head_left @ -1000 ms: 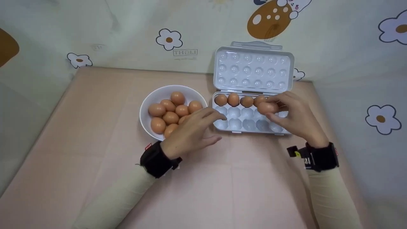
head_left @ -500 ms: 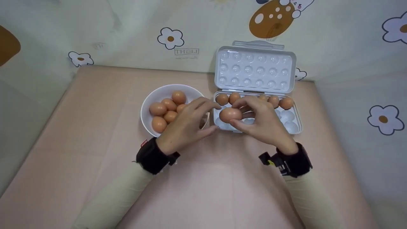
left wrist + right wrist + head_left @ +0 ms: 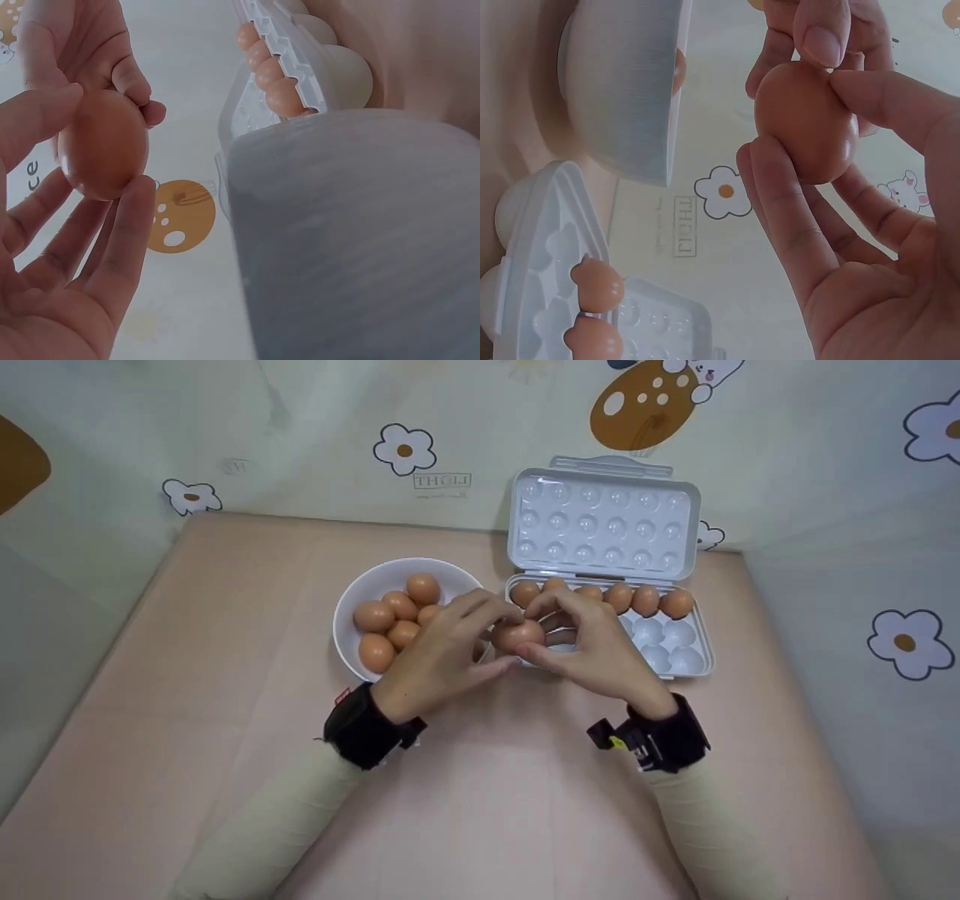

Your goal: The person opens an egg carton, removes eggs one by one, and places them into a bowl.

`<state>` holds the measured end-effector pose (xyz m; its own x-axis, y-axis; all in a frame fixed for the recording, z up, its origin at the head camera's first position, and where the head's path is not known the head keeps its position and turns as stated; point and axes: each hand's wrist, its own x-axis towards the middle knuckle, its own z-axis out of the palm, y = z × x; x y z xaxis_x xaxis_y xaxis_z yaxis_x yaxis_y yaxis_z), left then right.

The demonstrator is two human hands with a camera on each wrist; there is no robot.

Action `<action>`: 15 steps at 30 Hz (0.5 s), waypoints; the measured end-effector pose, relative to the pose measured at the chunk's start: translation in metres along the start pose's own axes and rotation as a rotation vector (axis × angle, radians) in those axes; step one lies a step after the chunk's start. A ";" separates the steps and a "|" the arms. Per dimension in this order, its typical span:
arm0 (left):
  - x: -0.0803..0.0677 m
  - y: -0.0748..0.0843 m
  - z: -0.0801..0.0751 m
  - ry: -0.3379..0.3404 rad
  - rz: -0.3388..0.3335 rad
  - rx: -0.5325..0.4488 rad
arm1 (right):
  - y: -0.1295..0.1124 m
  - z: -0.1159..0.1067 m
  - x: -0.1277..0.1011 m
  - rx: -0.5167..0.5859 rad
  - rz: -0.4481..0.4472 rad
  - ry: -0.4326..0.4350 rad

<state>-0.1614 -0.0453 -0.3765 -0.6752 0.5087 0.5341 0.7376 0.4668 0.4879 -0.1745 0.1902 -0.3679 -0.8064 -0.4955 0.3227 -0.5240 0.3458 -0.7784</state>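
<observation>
A brown egg (image 3: pixel 516 634) hangs just above the table between the white bowl (image 3: pixel 346 598) and the egg carton (image 3: pixel 703 658). Both hands pinch it: my left hand (image 3: pixel 489 640) from the bowl side, my right hand (image 3: pixel 546 636) from the carton side. In the left wrist view the egg (image 3: pixel 103 146) sits between my left fingers (image 3: pixel 124 240), with right fingertips on its top. In the right wrist view the egg (image 3: pixel 806 124) lies in my right fingers (image 3: pixel 780 202). Several eggs (image 3: pixel 397 622) lie in the bowl. The carton's back row (image 3: pixel 646 600) is filled with eggs.
The carton's lid (image 3: pixel 604 525) stands open against the flower-print back wall. Its two front rows of cups (image 3: pixel 664 645) show no eggs where not hidden by my right hand. Cloth walls close in the pink table (image 3: pixel 480 810) on three sides.
My right hand carried the egg leftward from over the carton's right side to its left edge. My left hand stayed by the bowl and closed its fingers on the egg.
</observation>
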 end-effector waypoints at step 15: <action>0.000 -0.011 -0.030 -0.020 -0.061 0.026 | -0.002 -0.016 -0.004 -0.185 -0.074 0.036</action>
<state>-0.1695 -0.0722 -0.3618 -0.7192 0.4929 0.4897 0.6948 0.5160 0.5010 -0.1745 0.2039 -0.3587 -0.7715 -0.4975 0.3966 -0.6207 0.4519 -0.6407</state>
